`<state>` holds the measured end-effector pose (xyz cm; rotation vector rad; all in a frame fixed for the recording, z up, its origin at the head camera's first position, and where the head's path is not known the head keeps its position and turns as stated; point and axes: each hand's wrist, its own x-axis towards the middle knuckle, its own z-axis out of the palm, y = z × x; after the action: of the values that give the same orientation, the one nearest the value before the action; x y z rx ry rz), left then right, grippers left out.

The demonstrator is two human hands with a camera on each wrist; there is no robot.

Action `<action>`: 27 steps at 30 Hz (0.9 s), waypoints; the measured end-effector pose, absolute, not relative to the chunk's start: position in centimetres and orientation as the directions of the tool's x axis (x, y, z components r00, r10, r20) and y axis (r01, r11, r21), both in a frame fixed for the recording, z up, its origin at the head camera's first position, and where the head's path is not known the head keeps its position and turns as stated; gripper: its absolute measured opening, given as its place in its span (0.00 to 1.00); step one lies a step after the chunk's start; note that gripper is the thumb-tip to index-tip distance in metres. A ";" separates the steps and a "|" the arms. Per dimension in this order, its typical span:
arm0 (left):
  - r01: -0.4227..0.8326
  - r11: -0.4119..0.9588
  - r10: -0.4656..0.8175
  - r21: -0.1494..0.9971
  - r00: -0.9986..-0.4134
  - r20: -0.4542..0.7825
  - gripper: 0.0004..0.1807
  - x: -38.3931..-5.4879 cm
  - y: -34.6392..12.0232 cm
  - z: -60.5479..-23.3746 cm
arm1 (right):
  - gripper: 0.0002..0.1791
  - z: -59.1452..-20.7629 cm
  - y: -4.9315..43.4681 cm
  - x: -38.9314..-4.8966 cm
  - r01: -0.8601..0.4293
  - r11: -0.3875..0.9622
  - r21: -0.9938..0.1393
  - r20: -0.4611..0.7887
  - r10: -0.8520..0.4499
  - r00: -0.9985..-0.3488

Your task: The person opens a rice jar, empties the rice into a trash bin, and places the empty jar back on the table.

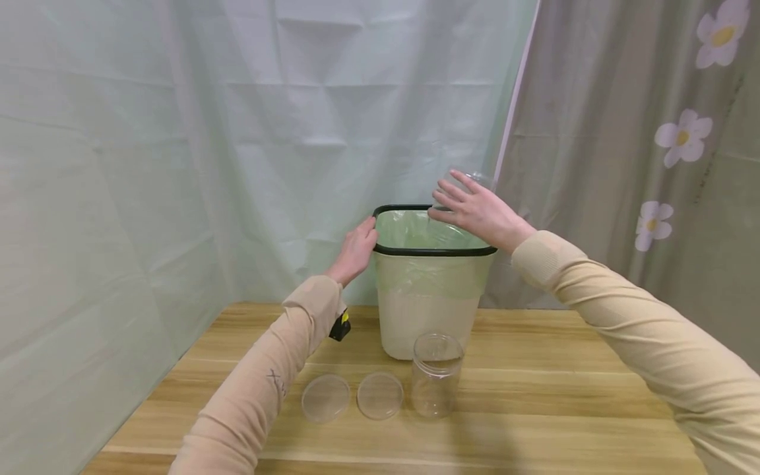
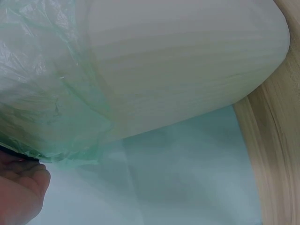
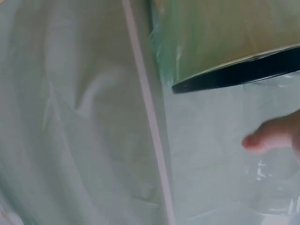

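Observation:
A white trash bin [image 1: 424, 313] with a black rim [image 1: 433, 252] and a green plastic liner [image 2: 56, 103] stands upright on the table. My left hand [image 1: 356, 249] grips the rim at its left side; in the left wrist view the fingers [image 2: 40, 176] curl at the black edge. Above the bin's right part, my right hand [image 1: 482, 212] holds a clear plastic jar [image 3: 269, 187], mostly hidden behind the hand in the head view. The right thumb [image 3: 265, 137] lies along the jar's side, close to the rim.
Another clear jar [image 1: 436, 389] stands without a lid in front of the bin. Two clear round lids [image 1: 326, 398] lie flat to its left on the wooden table [image 1: 558, 382]. Pale curtains [image 1: 332, 132] hang behind and at the left, and a grey flowered curtain [image 1: 594, 132] at the right.

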<state>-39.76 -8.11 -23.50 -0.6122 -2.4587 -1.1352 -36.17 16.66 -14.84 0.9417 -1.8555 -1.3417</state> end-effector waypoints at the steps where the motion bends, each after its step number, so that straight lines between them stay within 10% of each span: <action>1: 0.523 0.582 0.231 0.623 -0.840 0.490 0.27 -39.8 -8.1 -23.5 | 0.44 -14.8 16.6 -36.1 -0.152 0.188 0.970 0.081 -0.845 -0.529; 27: 0.521 0.585 0.239 0.621 -0.843 0.482 0.27 -39.6 -8.3 -23.5 | 0.41 -15.5 16.4 -36.5 -0.345 0.373 0.861 0.185 -0.863 -0.470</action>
<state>-39.60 -8.33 -23.48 -0.6160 -2.4709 -1.1323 -36.49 16.41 -15.53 1.0397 -1.9925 -1.0345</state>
